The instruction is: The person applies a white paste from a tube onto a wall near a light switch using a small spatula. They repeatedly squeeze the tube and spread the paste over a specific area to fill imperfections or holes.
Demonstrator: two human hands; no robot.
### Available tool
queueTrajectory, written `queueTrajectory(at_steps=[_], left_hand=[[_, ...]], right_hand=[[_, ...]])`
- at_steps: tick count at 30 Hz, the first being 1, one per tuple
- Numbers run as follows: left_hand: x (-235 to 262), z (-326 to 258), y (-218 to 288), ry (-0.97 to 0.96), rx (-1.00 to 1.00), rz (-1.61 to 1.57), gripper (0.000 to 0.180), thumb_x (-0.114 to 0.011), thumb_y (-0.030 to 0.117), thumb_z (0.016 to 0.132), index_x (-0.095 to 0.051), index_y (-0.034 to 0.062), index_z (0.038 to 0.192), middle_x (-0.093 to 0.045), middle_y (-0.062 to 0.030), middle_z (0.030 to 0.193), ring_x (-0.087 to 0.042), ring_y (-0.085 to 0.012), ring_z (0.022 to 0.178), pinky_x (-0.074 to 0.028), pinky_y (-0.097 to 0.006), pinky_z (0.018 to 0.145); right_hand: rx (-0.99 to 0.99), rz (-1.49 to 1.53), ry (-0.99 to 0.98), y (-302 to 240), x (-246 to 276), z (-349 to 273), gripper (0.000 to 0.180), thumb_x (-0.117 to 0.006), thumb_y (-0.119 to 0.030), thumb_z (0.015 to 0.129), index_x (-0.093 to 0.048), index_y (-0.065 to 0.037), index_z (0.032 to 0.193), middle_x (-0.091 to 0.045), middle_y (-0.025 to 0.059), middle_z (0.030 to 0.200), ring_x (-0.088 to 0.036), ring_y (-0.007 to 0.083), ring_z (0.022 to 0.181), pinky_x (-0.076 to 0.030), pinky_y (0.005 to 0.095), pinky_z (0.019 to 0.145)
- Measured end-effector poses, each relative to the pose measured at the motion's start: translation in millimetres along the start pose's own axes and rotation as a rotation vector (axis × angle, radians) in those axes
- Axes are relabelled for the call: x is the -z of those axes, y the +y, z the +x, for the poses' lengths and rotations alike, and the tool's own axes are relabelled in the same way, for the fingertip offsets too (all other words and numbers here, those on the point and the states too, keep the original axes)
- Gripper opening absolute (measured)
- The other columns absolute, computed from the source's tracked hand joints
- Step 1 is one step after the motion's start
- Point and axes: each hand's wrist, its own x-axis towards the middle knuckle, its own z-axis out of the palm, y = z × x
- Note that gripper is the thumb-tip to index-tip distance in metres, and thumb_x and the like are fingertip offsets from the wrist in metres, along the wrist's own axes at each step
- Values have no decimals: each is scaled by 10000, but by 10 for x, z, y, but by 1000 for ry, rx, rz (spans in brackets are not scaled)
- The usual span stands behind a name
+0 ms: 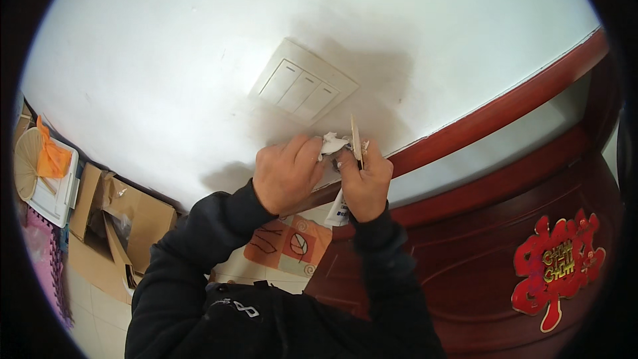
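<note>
Both hands are close together in front of the white wall, just below a light switch panel point(302, 84) with three rockers. My left hand point(289, 169) is closed, its fingertips at a crumpled white wad point(335, 143) that looks like tissue. My right hand point(369, 183) is closed around a thin, flat, pale scraper point(356, 136), seen nearly edge-on and pointing up. A white tube point(337, 211) with blue print sticks out below the right hand, apparently held in the same grip. The fingers hide most of the tube and the lower end of the scraper.
A dark red door frame point(488, 116) and a door point(452, 286) with a red and gold ornament point(557, 267) are at the right. Opened cardboard boxes point(113, 226) and a white container point(66, 193) stand at the left. An orange patterned mat point(292, 242) lies below.
</note>
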Motion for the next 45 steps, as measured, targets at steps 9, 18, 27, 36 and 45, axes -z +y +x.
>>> queueTrajectory(at_steps=[9, 18, 27, 36, 45], left_hand=[[-51, -35, -30, 83, 8, -83, 189, -652, 65, 711, -549, 31, 865, -514, -87, 709, -525, -273, 519, -411, -360, 445], [-132, 34, -74, 175, -28, -26, 168, -654, 56, 693, -533, 39, 808, -524, -87, 687, -517, -267, 487, -408, -350, 430], [-174, 58, -132, 174, -30, 41, 162, -662, 75, 677, -537, 50, 778, -577, -72, 754, -547, -255, 517, -428, -340, 449], [-199, 66, -113, 206, -30, 84, 161, -651, 69, 648, -514, 72, 732, -551, -57, 714, -555, -230, 525, -442, -328, 456], [-262, 26, -154, 174, -86, 136, 169, -647, 102, 664, -498, 85, 742, -524, -52, 688, -556, -227, 524, -426, -338, 447]], right_hand=[[156, -43, -92, 63, 114, 44, 100, -600, -9, 814, -584, 18, 910, -596, 103, 654, -573, 200, 562, -452, 281, 531], [218, -85, 172, 94, -157, 19, 141, -560, 57, 659, -568, 2, 789, -554, 157, 644, -558, 366, 576, -463, 384, 522], [265, -222, 235, 134, -244, 58, 150, -515, 45, 620, -533, -4, 760, -505, 166, 632, -514, 392, 572, -432, 441, 503], [228, -178, 260, 74, -289, 68, 123, -521, 49, 638, -535, -1, 750, -527, 177, 649, -529, 390, 570, -448, 434, 512], [107, -215, 250, -9, -270, 2, 76, -585, 7, 723, -531, 7, 776, -544, 191, 638, -552, 393, 585, -445, 425, 509]])
